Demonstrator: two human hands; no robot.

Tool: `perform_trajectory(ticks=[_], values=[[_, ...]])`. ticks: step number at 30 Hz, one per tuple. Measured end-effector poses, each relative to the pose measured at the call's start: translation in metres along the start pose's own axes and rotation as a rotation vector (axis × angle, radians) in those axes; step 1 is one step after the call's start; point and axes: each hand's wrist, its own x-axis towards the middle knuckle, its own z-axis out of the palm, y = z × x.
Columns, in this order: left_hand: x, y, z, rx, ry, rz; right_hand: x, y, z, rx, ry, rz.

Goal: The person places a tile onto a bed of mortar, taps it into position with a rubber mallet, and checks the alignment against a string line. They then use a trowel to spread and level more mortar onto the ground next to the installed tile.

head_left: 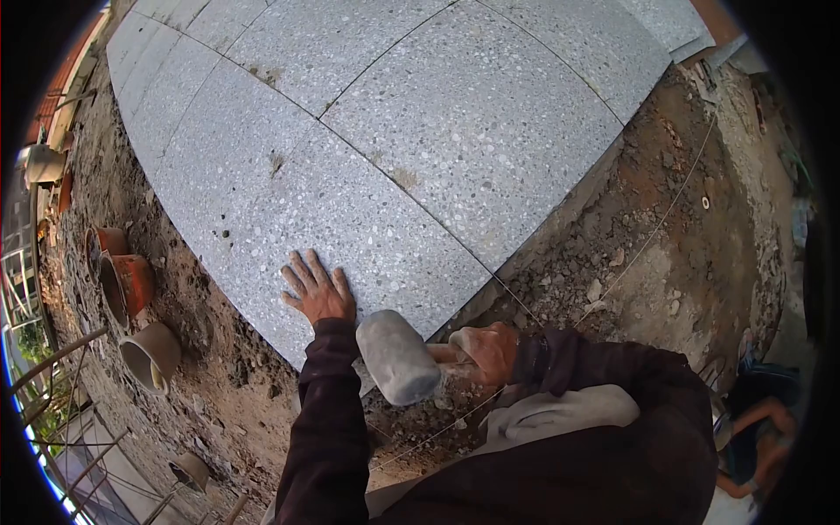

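Observation:
My left hand (320,291) lies flat on a grey speckled paving slab (289,201), its fingers spread. Close to its right, my right hand (486,352) is wrapped round the short visible part of a wooden handle. That handle belongs to a mallet (398,357) with a thick, worn grey head. In this view the head overlaps the slab's near corner. More slabs of the same kind continue beyond, with thin dark joints between them.
Bare soil and rubble (560,289) border the slabs. A taut string (652,236) runs over the soil at the right. Orange buckets (133,284) and a grey bucket (150,357) lie at the left, near rusty rods (57,359). Another person's arm (770,429) shows at the lower right.

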Motion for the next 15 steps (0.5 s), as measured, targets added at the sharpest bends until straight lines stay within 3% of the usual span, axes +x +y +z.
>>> perform_trajectory(ticks=[2, 5, 8, 11, 14, 15], values=[[0.000, 0.000, -0.001, 0.011, 0.000, 0.002, 0.007, 0.002, -0.003, -0.118, -0.258, 0.505], [0.001, 0.001, 0.000, 0.008, -0.035, -0.022, -0.001, -0.006, -0.005, 0.022, 0.028, 0.063], [-0.001, 0.001, 0.003, 0.040, 0.009, 0.005, 0.002, -0.012, -0.022, 0.232, 0.076, -0.355], [-0.001, 0.001, 0.002, 0.033, 0.000, 0.004, -0.012, 0.008, 0.005, -0.123, 0.021, -0.030], [0.000, 0.001, 0.003, 0.007, -0.014, -0.012, -0.013, 0.000, 0.005, -0.014, 0.064, 0.039], [-0.002, 0.000, 0.004, 0.013, -0.005, -0.003, -0.008, -0.007, -0.002, 0.058, 0.106, -0.124]])
